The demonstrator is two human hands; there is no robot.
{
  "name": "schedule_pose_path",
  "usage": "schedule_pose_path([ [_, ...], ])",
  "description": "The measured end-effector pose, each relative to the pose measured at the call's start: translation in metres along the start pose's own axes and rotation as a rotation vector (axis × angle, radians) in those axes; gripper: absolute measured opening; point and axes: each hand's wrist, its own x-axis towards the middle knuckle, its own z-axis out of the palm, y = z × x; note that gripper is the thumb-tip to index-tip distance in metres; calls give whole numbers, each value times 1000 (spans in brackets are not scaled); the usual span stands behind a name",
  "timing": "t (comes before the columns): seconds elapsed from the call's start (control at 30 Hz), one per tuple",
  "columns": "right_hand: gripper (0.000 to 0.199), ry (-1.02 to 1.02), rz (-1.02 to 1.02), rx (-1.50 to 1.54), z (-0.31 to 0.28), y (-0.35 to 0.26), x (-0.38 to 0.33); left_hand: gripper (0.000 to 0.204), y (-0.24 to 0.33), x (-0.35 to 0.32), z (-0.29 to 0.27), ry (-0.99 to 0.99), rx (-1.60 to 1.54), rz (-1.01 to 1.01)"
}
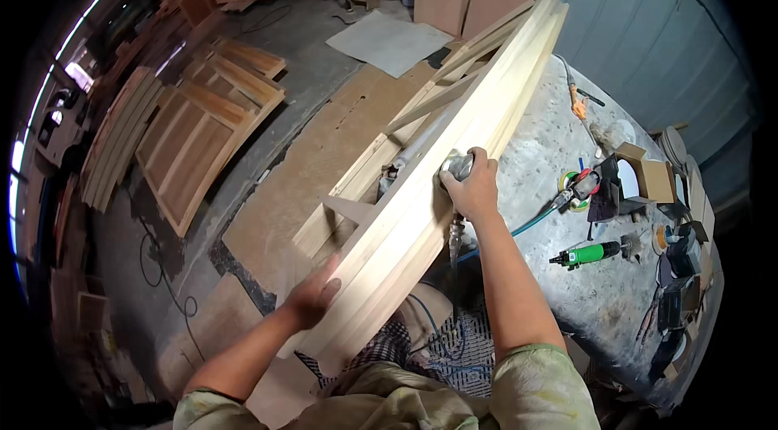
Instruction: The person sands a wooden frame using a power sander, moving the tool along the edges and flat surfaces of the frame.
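A long pale wooden frame (389, 245) runs slantwise in front of me, from near my waist up to the far right. It stands on its side, with its edge faces turned up. My right hand (476, 188) is closed round an air sander (456, 164), which rests against the wood around mid-length. A hose fitting (456, 235) hangs below the sander. Near the close end, my left hand (314, 297) grips the frame's left side; some of its fingers are hidden or slightly blurred.
At right a grey worktable (535, 300) bears a green power tool (585, 255), another air tool (580, 187), an open cardboard box (648, 177) and sanding discs. Panelled wooden doors (203, 134) lie at left. Brown sheeting (284, 215) covers part of the floor. A blue hose (535, 221) crosses the table.
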Motion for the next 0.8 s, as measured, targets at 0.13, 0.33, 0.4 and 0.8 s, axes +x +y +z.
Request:
schedule_pose_path([
  [0.13, 62, -51, -83, 60, 13, -22, -59, 52, 14, -2, -4, 63, 95, -15],
  [0.33, 61, -207, -175, 75, 24, -55, -164, 50, -4, 6, 0, 110, 67, 83],
  [0.4, 62, -190, -227, 79, 33, -56, -190, 51, 4, 8, -1, 99, 46, 68],
  [0.8, 63, -16, -68, 27, 43, -68, -212, 58, 13, 24, 4, 50, -112, 94],
])
